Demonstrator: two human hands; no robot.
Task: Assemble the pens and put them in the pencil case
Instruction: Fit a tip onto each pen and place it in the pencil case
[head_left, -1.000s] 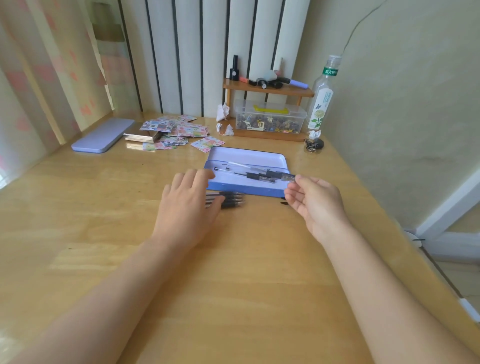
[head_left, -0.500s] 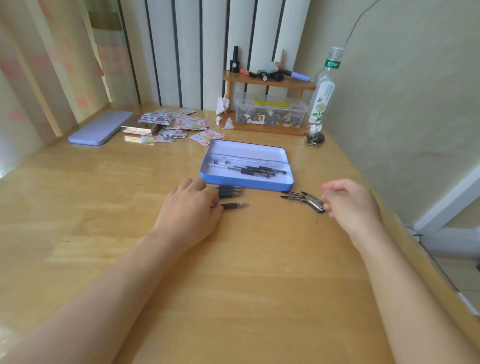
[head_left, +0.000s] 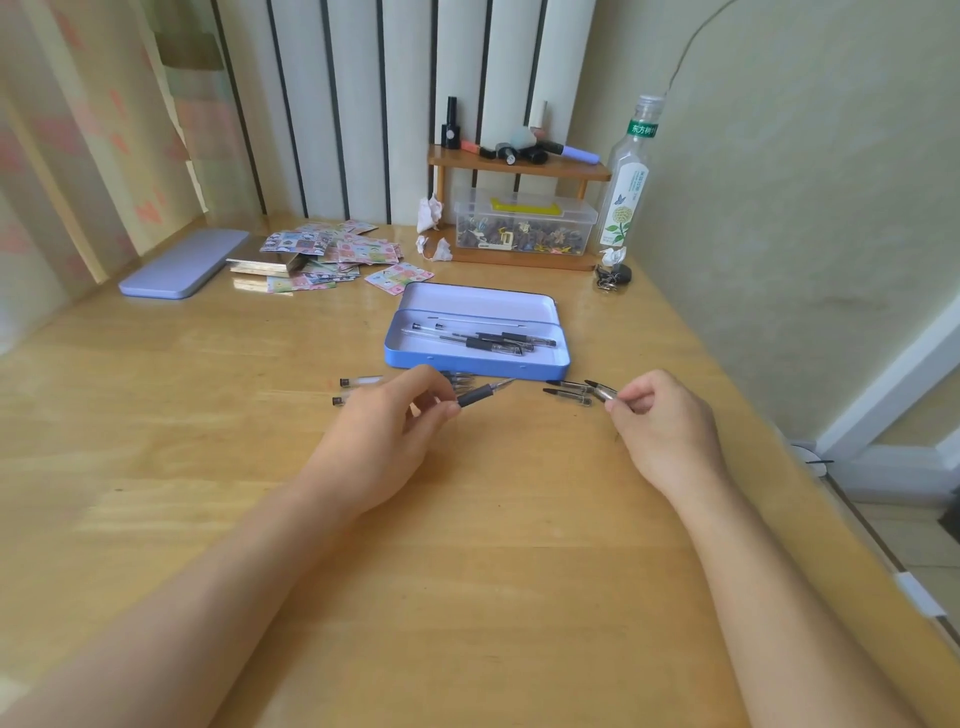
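Note:
An open blue pencil case (head_left: 475, 365) lies mid-table with several capped pens (head_left: 498, 342) inside. In front of it, my left hand (head_left: 384, 436) grips an uncapped pen (head_left: 480, 395) by its dark grip, tip pointing right. More uncapped pens (head_left: 358, 383) lie partly hidden under that hand. My right hand (head_left: 660, 426) pinches one pen cap (head_left: 602, 391) at the right. Two more loose caps (head_left: 569, 392) rest on the table just left of it.
The case's lilac lid (head_left: 184, 262) lies far left. Stickers and cards (head_left: 332, 254) are scattered behind the case. A wooden shelf (head_left: 519, 166), a clear plastic box (head_left: 524, 226) and a bottle (head_left: 626, 182) stand at the back. The table's right edge (head_left: 810, 499) drops to the floor.
My left hand has lifted one pen off the table. My right hand has closed on a cap from the small pile at the right.

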